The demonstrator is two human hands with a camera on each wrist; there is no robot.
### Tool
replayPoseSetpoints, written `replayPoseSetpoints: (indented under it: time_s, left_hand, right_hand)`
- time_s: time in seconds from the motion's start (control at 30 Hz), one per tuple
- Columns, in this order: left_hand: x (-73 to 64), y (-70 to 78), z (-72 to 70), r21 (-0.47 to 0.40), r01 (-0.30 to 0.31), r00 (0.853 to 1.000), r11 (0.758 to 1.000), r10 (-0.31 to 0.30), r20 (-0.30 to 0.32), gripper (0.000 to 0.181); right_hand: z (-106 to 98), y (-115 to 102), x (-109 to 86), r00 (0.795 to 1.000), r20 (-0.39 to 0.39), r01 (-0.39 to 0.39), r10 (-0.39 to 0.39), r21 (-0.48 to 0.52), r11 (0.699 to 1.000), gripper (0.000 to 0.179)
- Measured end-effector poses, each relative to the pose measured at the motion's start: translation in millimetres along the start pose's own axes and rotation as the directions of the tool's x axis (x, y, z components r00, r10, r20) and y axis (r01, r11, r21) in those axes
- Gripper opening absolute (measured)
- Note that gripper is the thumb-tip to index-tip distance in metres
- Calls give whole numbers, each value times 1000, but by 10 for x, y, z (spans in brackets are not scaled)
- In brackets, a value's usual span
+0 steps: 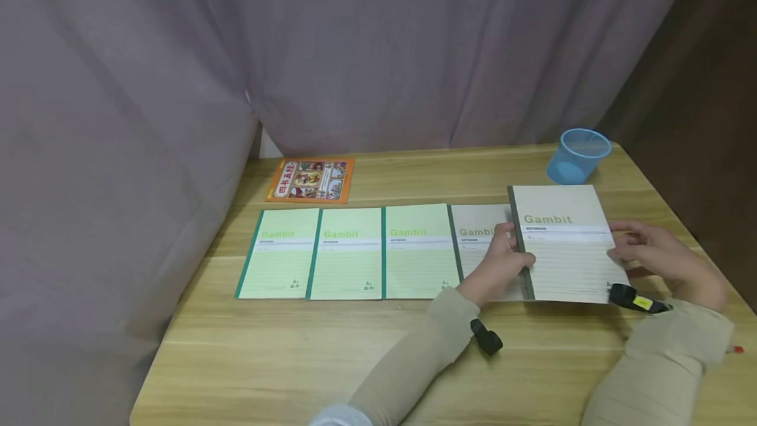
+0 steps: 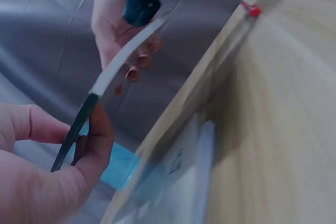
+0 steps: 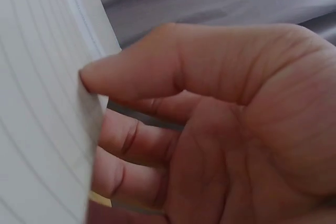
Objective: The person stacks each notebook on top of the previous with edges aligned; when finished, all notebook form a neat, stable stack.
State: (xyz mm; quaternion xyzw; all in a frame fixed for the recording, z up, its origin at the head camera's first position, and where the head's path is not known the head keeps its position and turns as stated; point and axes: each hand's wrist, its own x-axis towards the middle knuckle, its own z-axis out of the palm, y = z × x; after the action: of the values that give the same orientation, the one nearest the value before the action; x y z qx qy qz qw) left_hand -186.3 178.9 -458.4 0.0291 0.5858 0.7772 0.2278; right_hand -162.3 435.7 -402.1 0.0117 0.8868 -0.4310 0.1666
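Notebook [image 1: 564, 268] of pale grey paper, dark-spined, hangs raised above the pale wood-grained surface [image 1: 284, 360], partly hiding a matching grey notebook [image 1: 474, 217]. Our left hand [image 1: 495, 267] pinches its spine; our right hand [image 1: 668, 258] pinches the opposite edge, thumb on the cover. Since it bows slightly, we should squeeze inward less and hold both edges level. Three pale green notebooks [image 1: 349, 271] with teal spines line up to its left; beyond the row are an orange illustrated book [image 1: 310, 181], a translucent blue plastic cup [image 1: 575, 162] and grey-purple fabric curtains [image 1: 384, 51].

The raised notebook [image 1: 564, 248] partly hides a flat-lying grey notebook [image 1: 478, 219], and the red-tipped object [image 1: 736, 350] seems too small to identify.
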Motion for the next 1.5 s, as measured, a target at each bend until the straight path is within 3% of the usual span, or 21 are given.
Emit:
replayPoseSetpoints:
  time_s: [0.3, 0.53, 0.8, 1.03, 1.23, 1.37, 1.5]
  left_hand:
    - [49, 170, -192, 17, -28, 1000, 999, 28, 15, 74]
    - [43, 324, -369, 56, -88, 995, 995, 85, 55, 71]
    - [43, 440, -480, 54, -115, 991, 992, 111, 70, 72]
    - [2, 539, -590, 77, -142, 988, 987, 137, 69, 72]
    - [-66, 650, -703, 93, -150, 987, 984, 143, 78, 75]
    - [-98, 710, -754, 78, -153, 987, 985, 148, 62, 72]
    - [-125, 749, -799, 63, -162, 986, 985, 159, 51, 69]
  right_hand:
    - [53, -63, 76, 998, -18, 62, -61, 71, 996, 66]
    - [143, -166, 150, 986, -45, 165, -159, 174, 971, 50]
    - [204, -296, 191, 979, -70, 205, -194, 222, 953, 52]
    - [264, -405, 245, 955, -103, 298, -279, 358, 885, 48]
    - [325, -529, 270, 955, -123, 297, -271, 332, 895, 47]
    - [365, -608, 281, 953, -120, 304, -280, 413, 859, 45]
    - [407, -683, 293, 951, -125, 308, -282, 436, 845, 44]
